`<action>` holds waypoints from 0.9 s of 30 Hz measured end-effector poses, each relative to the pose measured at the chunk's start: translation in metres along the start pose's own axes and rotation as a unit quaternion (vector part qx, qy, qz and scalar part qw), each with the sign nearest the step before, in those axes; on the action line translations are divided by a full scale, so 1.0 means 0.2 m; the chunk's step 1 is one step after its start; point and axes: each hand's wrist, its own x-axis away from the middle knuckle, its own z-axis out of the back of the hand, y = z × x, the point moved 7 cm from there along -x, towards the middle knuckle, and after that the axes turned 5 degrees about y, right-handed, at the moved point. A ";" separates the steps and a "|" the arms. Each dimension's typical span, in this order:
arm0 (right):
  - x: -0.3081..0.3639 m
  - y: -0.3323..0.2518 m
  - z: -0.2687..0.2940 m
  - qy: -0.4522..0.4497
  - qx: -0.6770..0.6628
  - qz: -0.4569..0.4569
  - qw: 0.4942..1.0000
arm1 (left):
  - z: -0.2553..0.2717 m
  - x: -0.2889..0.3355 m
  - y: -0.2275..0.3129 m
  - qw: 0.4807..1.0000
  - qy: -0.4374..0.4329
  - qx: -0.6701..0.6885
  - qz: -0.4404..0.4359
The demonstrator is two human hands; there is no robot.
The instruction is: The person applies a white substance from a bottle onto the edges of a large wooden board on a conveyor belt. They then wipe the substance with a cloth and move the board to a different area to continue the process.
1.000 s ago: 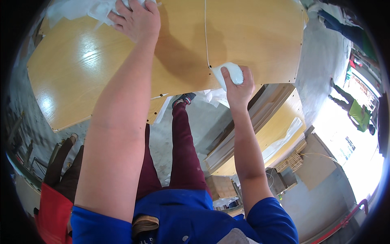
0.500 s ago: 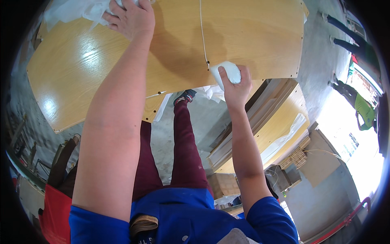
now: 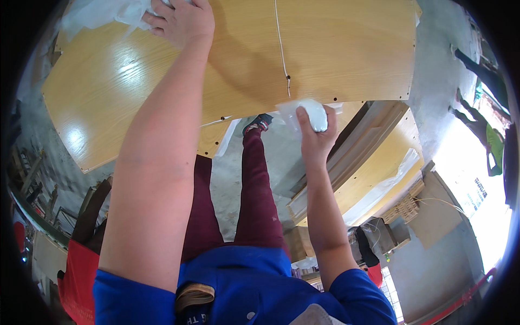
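Observation:
At the upper left, my left hand [image 3: 187, 24] is closed over a crumpled, translucent white plastic film [image 3: 127, 12] on a light wood-grain panel [image 3: 346, 49]; the fingertips are partly cut off by the frame's upper edge. My right hand [image 3: 319, 132] grips a pale, glossy, rounded roll [image 3: 314, 115] with clear film trailing from its left side. That roll is just off the panel's near edge. A thin white cord [image 3: 280, 40] runs down the panel to dark holes near this edge.
More wooden boards [image 3: 374, 157] with a white film strip lie low on the right. My foot [image 3: 259, 123] stands on the grey floor below the panel. A person in red [image 3: 78, 281] is at the lower left; others stand far right near a bright opening.
My right hand has moved down with the roll, from over the panel to just beyond its near edge. My left hand stays on the plastic film. The whole view has shifted slightly.

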 end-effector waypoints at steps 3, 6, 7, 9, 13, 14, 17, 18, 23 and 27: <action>0.16 -0.02 -0.12 -0.030 -0.092 -0.058 0.994 | 0.01 0.00 0.00 1.000 -0.006 -0.002 -0.002; 0.28 -0.01 -0.26 -0.057 -0.085 -0.018 0.995 | 0.00 0.00 0.01 1.000 -0.028 -0.005 0.000; 0.31 0.00 -0.30 -0.067 -0.075 0.011 0.995 | 0.00 0.00 0.01 0.999 -0.037 -0.004 0.003; 0.35 -0.02 -0.35 -0.073 -0.067 0.036 0.994 | 0.00 0.00 0.01 0.998 -0.054 -0.005 0.008; 0.36 -0.02 -0.37 -0.055 -0.050 0.055 0.996 | -0.01 0.00 0.01 0.997 -0.072 0.003 0.016; 0.35 -0.02 -0.36 -0.048 -0.050 0.060 0.996 | -0.01 0.00 0.01 0.998 -0.065 0.001 0.016; 0.31 0.01 -0.31 -0.027 -0.041 0.055 0.997 | -0.04 0.01 0.01 0.998 -0.065 -0.008 0.014; 0.29 0.02 -0.28 -0.021 -0.037 0.049 0.998 | -0.05 0.01 0.00 0.998 -0.068 -0.012 0.012; 0.19 0.08 -0.10 0.025 -0.018 0.035 0.999 | -0.11 0.01 -0.04 0.996 -0.083 0.030 -0.014; 0.09 0.14 0.07 0.072 0.008 0.023 0.997 | -0.09 0.01 -0.01 0.995 -0.089 0.042 -0.006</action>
